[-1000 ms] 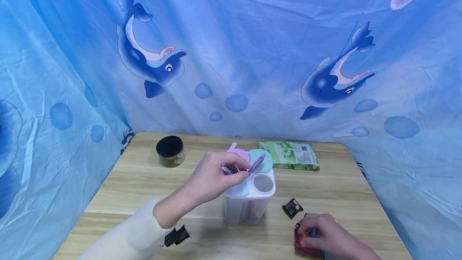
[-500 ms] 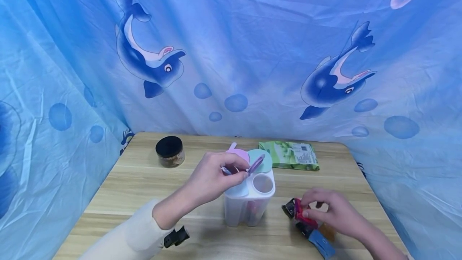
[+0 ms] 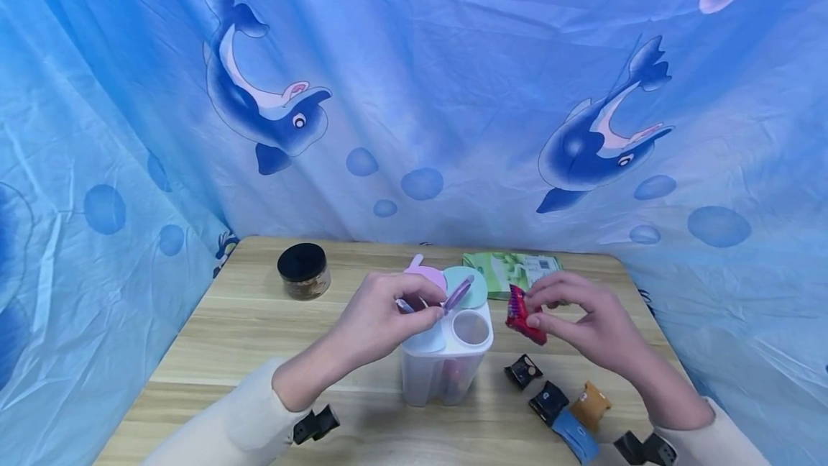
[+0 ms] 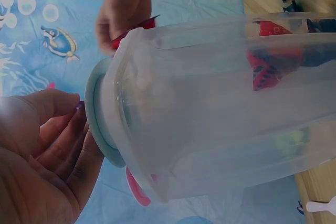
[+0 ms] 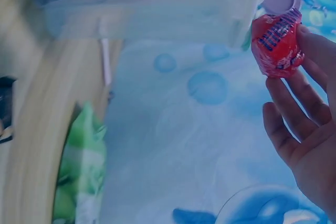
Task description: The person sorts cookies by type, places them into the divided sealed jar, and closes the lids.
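Note:
A translucent storage container (image 3: pixel 423 378) stands upright on the table with pink, green, blue and purple lids on its white top. The purple lid (image 3: pixel 459 293) is tilted up, leaving the round front-right opening (image 3: pixel 471 328) uncovered. My left hand (image 3: pixel 382 315) pinches that lid between thumb and fingers. To the right of the opening, my right hand (image 3: pixel 591 318) pinches a small red wrapped packet (image 3: pixel 522 318) above the table. In the right wrist view the red packet (image 5: pixel 277 43) shows dark blue print. Red and dark packets (image 4: pixel 275 66) lie inside the container, seen through its wall.
On the table to the right lie black packets (image 3: pixel 522 372), a blue packet (image 3: pixel 576 437) and an orange one (image 3: pixel 591 405). A green bag (image 3: pixel 507 273) lies behind the container. At the back left stands a black-lidded jar (image 3: pixel 304 272). A blue dolphin-print cloth (image 3: pixel 414 128) hangs behind.
My right hand has picked the red packet up from the small packets and brought it up and left towards the container. The left hand stays on the purple lid.

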Demonstrator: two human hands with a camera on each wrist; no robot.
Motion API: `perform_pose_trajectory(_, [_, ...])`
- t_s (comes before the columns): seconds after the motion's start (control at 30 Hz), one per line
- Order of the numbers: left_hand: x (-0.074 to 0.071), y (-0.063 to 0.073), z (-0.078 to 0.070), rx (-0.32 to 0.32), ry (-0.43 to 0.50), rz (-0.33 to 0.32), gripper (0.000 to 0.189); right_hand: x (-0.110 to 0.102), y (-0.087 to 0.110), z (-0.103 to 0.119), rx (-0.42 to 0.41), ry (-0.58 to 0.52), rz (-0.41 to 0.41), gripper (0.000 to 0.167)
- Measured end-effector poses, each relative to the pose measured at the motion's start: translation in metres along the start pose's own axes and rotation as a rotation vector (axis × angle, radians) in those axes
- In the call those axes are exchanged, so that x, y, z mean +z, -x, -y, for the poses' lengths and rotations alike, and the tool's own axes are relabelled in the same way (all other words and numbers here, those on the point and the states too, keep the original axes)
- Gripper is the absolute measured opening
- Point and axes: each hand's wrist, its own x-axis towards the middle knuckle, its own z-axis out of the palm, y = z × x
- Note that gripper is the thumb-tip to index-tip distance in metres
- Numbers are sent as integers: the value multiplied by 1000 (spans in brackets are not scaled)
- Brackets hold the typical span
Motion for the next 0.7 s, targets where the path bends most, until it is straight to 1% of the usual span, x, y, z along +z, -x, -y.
perform_pose_trajectory(0.07, [0,0,0,-1,0,0,13,2,-7,5,-25,-24,-24,36])
perform_pose_trajectory(0.13, [0,0,0,-4,-1,-1,12,6,-14,10,-72,-67,-42,37])
perform_pose_trajectory(0.2, [-1,0,0,-6,-4,-4,12,11,-20,15,-116,-112,-47,38])
perform_pose_trajectory(0.3, [-1,-1,0,-8,-11,-4,12,19,-27,21,-164,-149,-44,39])
perform_pose_trajectory(0.47, [-1,-1,1,-4,-13,1,12,30,-35,26,-212,-153,-33,38])
perform_pose_trajectory(0.53, [0,-1,1,-2,-13,2,12,32,-37,28,-204,-138,-7,34])
perform_pose_trajectory(0.63, [0,-1,1,2,-12,4,12,31,-38,31,-168,-106,53,26])
perform_pose_trajectory(0.7, [0,-1,0,0,-14,4,12,28,-38,33,-141,-94,94,25])
